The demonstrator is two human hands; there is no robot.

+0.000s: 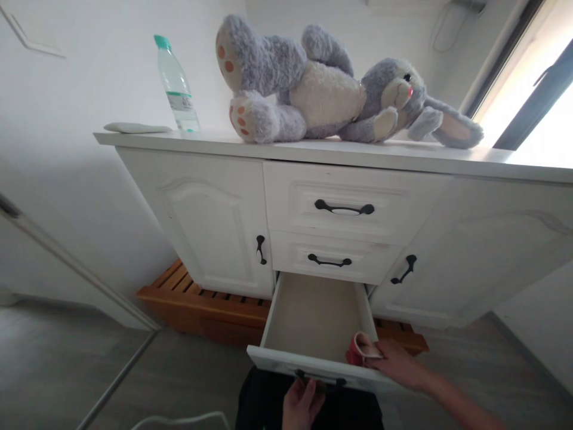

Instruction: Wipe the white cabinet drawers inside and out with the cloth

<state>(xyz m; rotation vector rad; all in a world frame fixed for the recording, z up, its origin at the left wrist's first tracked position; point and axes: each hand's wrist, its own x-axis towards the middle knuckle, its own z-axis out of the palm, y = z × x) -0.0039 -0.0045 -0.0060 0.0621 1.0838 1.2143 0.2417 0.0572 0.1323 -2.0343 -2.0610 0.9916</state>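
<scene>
The lowest drawer of the white cabinet is pulled out, and its pale inside shows. My left hand is at the black handle on the drawer front, fingers closed around it from below. Over the drawer's front right corner, my right hand grips a small red item with a pale rim. It looks hollow and rounded like a little cup, but I cannot tell its exact kind.
A grey plush rabbit lies on the cabinet top. Left of it stand a clear plastic bottle with a green cap and a flat pale object. A brown slatted wooden base sits under the cabinet.
</scene>
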